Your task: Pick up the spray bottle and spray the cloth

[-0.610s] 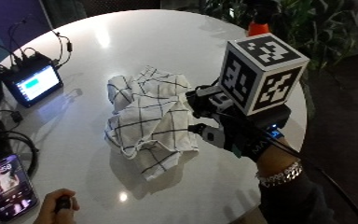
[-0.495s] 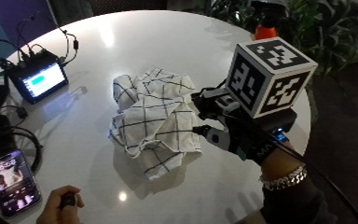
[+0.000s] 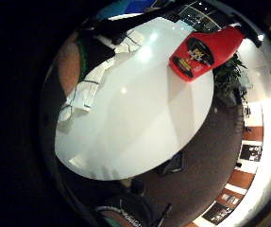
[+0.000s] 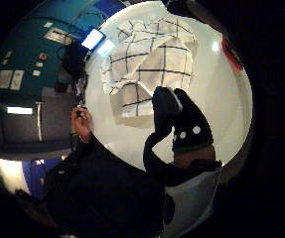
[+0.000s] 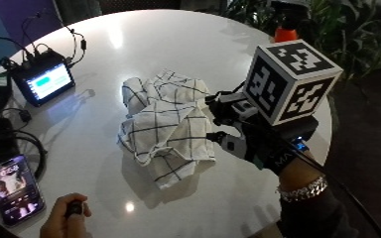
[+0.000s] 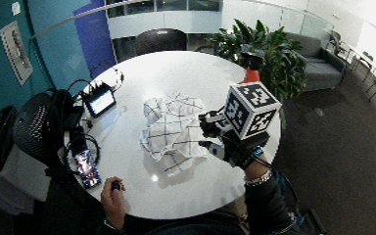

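A round white desk (image 5: 177, 44) carries the checked cloth (image 5: 167, 129). The grip (image 5: 256, 141) hovers just beside the cloth, fingers relaxed, holding nothing. The upright red bottle (image 5: 286, 32) stands beyond it, near the desk's far edge.

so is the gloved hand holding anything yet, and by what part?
Nothing held. The gloved right hand hovers beside the cloth; the spray bottle stands untouched at the table's far edge.

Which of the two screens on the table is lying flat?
The black smartphone near the bare hand lies flat, showing a picture. The small black monitor with cables stands tilted up, glowing blue-green.
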Demonstrator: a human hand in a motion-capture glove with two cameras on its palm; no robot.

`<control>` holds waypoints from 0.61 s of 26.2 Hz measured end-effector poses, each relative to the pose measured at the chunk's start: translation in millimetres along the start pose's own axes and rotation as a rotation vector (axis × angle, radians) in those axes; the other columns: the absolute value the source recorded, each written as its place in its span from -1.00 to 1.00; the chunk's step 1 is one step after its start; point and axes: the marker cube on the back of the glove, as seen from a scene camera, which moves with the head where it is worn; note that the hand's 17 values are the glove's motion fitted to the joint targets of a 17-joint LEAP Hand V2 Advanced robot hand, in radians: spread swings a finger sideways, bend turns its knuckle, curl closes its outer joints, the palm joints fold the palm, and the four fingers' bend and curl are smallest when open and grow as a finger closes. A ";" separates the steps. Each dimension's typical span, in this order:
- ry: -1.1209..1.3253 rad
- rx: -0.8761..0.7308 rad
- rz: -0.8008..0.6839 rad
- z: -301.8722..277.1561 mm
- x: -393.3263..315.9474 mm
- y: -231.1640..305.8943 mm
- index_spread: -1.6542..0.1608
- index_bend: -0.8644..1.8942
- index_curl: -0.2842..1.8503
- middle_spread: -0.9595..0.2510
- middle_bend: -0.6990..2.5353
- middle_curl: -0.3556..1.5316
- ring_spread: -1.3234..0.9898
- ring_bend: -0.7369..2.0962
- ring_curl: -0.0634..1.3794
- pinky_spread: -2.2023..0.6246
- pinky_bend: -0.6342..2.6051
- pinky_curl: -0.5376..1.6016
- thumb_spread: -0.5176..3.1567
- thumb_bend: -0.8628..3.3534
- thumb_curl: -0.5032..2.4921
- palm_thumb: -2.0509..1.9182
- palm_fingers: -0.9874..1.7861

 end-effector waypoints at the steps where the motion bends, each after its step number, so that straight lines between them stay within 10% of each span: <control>1: 0.000 0.001 0.000 0.1 -0.1 -0.3 0.37 -0.27 -0.55 0.55 -0.44 -0.42 0.13 -0.24 -0.63 0.72 -0.35 -0.27 -0.13 -0.44 -0.54 0.31 0.09; 16: -0.046 0.257 0.191 -20.3 38.8 -19.2 0.38 -0.25 -0.51 0.53 -0.44 -0.35 0.10 -0.18 -0.55 0.71 -0.39 -0.25 -0.06 -0.48 -0.51 0.33 0.23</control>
